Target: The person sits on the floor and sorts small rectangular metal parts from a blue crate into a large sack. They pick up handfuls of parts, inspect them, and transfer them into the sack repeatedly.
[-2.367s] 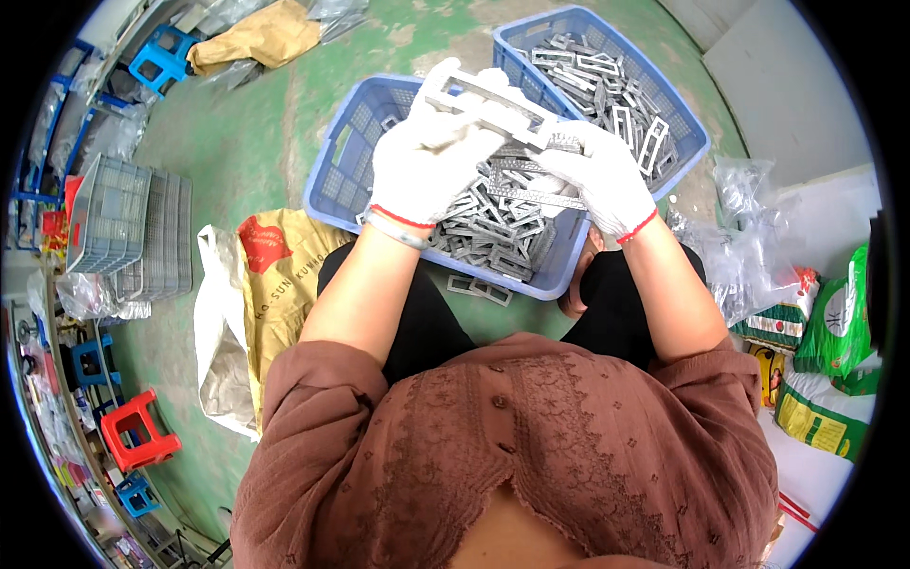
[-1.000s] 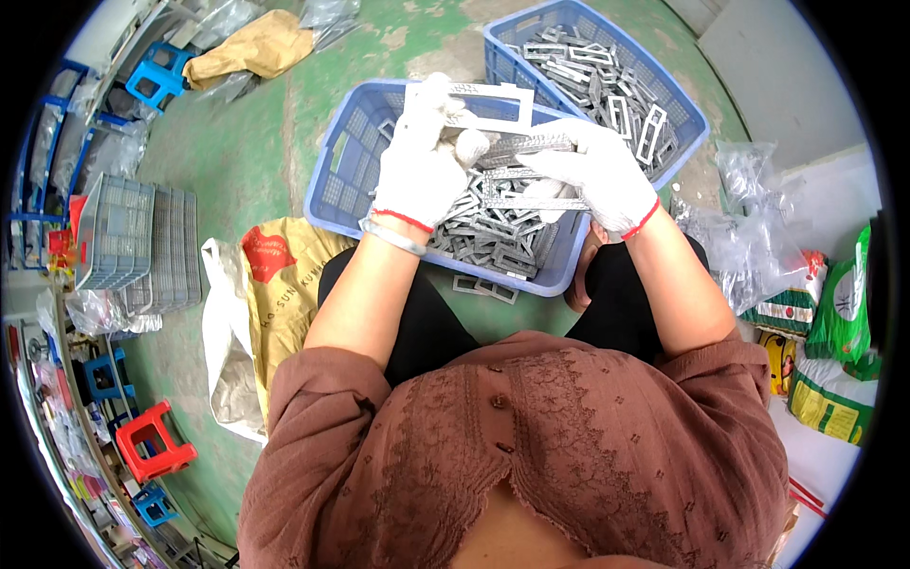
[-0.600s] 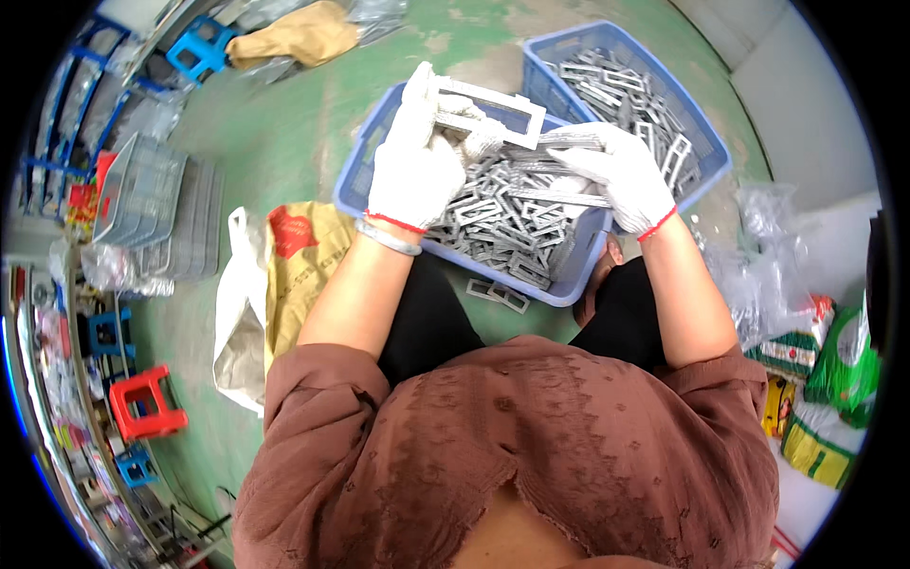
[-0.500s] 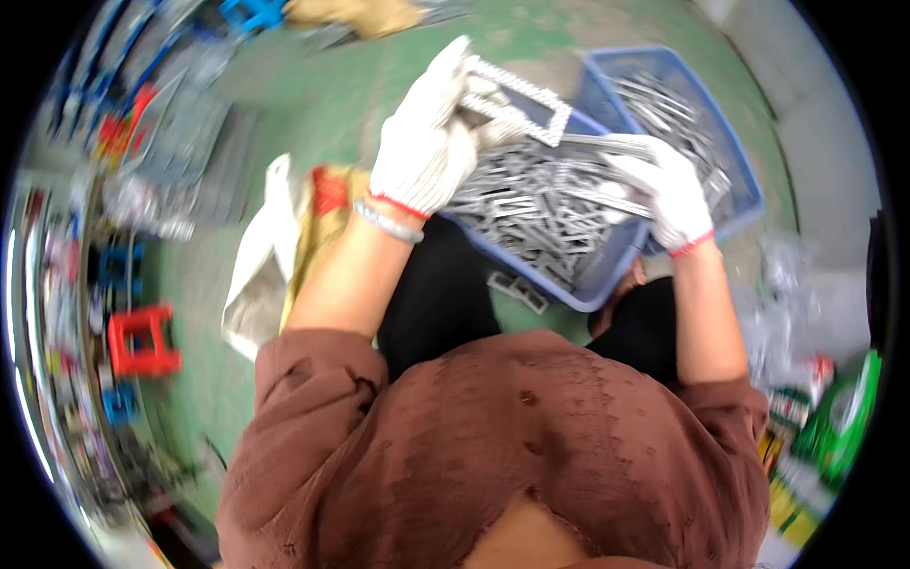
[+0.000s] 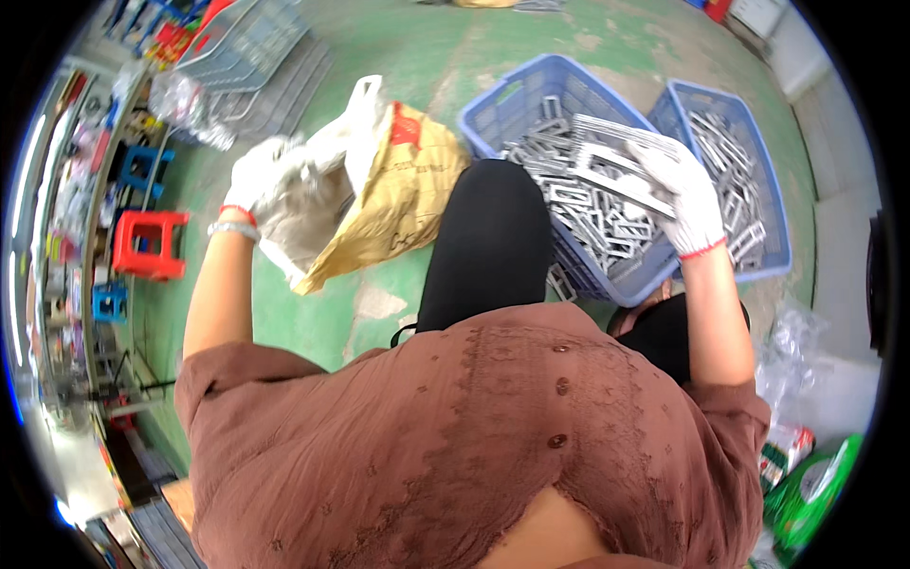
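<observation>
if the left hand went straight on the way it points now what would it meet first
Most likely the yellow and white sack, at its open mouth; the left hand appears at its edge, perhaps touching, but blur leaves depth unclear.

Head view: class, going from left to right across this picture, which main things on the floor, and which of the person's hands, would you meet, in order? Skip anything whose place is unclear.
Red stool → gloved left hand → yellow sack → first blue basket → second blue basket.
</observation>
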Available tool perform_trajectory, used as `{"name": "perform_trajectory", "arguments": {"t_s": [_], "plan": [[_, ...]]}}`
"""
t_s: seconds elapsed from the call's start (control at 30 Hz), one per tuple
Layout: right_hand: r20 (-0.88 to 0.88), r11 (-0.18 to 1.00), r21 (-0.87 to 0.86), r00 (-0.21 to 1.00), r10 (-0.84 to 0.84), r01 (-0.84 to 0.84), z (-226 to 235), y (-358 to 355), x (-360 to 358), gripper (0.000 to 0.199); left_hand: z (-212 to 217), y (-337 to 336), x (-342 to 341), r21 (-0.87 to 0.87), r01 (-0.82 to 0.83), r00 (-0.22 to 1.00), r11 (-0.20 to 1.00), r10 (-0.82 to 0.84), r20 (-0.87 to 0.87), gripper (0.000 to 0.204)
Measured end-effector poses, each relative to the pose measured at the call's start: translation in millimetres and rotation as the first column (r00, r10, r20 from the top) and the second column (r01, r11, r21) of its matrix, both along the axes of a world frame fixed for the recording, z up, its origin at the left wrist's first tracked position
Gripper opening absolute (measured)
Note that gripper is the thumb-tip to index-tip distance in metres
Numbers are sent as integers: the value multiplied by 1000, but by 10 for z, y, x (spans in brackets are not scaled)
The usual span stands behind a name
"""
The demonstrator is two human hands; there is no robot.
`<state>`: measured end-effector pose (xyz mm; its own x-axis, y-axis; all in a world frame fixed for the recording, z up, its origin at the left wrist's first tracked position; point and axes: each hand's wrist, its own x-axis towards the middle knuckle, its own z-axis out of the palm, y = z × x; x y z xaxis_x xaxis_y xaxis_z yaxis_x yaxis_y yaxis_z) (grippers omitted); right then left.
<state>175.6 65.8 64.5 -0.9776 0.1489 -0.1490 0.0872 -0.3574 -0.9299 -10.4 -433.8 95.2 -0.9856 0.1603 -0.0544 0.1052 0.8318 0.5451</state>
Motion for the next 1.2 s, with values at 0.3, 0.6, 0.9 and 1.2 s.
{"name": "perform_trajectory", "arguments": {"t_s": [0.3, 0.6, 0.9, 1.2], "plan": [[-201, 976, -161, 973, 113, -147, 29, -481, -243, 30, 566, 1426, 669, 562, 114, 960, 819, -236, 150, 49], [-212, 988, 77, 966, 144, -131, 377, -606, -100, 34, 403, 2304, 759, 706, 150, 728, 692, -560, 395, 48], [-237, 994, -17, 966, 101, -108, 197, -406, -80, 59, 342, 2460, 848, 887, 112, 814, 449, -554, 177, 46], [-71, 991, 34, 988, 135, -133, 349, -423, 22, 47, 180, 2465, 803, 931, 218, 831, 291, -556, -21, 62]]}}
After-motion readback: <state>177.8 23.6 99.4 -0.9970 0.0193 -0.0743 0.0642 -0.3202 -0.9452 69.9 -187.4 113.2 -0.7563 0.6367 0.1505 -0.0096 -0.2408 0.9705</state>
